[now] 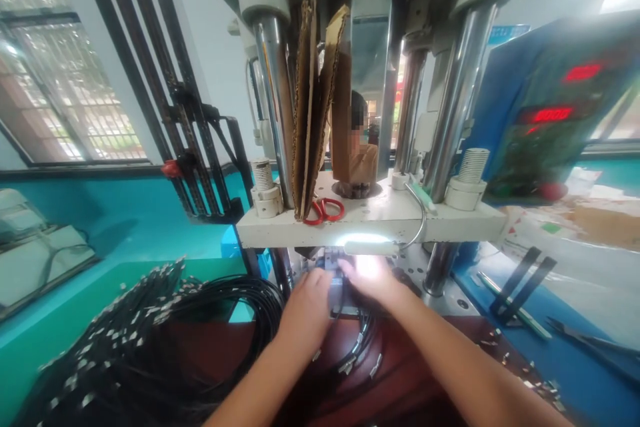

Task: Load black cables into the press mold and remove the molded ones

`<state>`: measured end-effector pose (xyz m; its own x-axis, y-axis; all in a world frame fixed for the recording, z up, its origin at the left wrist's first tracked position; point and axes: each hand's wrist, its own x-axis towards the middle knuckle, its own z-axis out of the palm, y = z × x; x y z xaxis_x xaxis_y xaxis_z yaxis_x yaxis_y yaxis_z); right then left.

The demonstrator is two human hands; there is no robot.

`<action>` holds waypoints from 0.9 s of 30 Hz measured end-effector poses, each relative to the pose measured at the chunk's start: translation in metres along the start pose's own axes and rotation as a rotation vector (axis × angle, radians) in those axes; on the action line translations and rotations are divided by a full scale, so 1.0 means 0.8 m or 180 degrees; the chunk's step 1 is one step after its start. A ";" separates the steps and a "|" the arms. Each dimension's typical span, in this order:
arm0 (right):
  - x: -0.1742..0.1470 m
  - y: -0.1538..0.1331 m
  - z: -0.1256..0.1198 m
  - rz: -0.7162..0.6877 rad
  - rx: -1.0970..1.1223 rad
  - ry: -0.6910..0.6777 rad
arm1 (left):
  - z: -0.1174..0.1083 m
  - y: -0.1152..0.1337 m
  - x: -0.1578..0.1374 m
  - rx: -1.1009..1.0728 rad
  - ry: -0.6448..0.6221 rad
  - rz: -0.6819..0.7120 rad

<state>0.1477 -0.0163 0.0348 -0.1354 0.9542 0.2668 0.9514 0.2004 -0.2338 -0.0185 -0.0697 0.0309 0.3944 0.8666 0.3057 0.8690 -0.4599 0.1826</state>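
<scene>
My left hand (309,299) is at the left side of a grey metal block (336,290) under the press plate, its fingers curled together against it. What those fingers pinch is hidden. From the right, my right hand (373,278) reaches over the same block, directly below a bright lamp (371,248). Glare washes out most of this hand, and its fingers cannot be made out clearly. Black cables (364,333) with silvery connector ends hang below the block toward me, onto the dark red table surface (340,373).
A large bundle of black cables (130,340) lies at left. Red-handled scissors (327,211) and cardboard sheets (310,113) rest on the press plate (370,217), between steel columns (273,80). Pliers (590,340) and loose connectors (550,390) lie right. A blue control box (525,107) shows red digits.
</scene>
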 end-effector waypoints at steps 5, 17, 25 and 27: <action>-0.020 0.053 -0.014 0.0474 0.0024 0.0212 | 0.009 -0.026 0.057 0.0273 -0.0105 0.0203; -0.012 0.094 0.013 0.0610 0.0255 0.0363 | 0.055 -0.025 0.087 0.0770 -0.0220 0.0208; -0.019 0.096 0.015 0.0491 0.0352 0.0450 | 0.051 -0.028 0.088 0.0750 -0.0112 0.0297; -0.020 0.095 0.014 0.0441 0.0381 0.0485 | 0.048 -0.028 0.088 0.0704 -0.0102 0.0405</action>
<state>0.2192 -0.0138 0.0019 0.0461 0.9317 0.3603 0.9172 0.1034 -0.3848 0.0013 0.0094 0.0125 0.5110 0.8117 0.2828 0.8546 -0.5152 -0.0654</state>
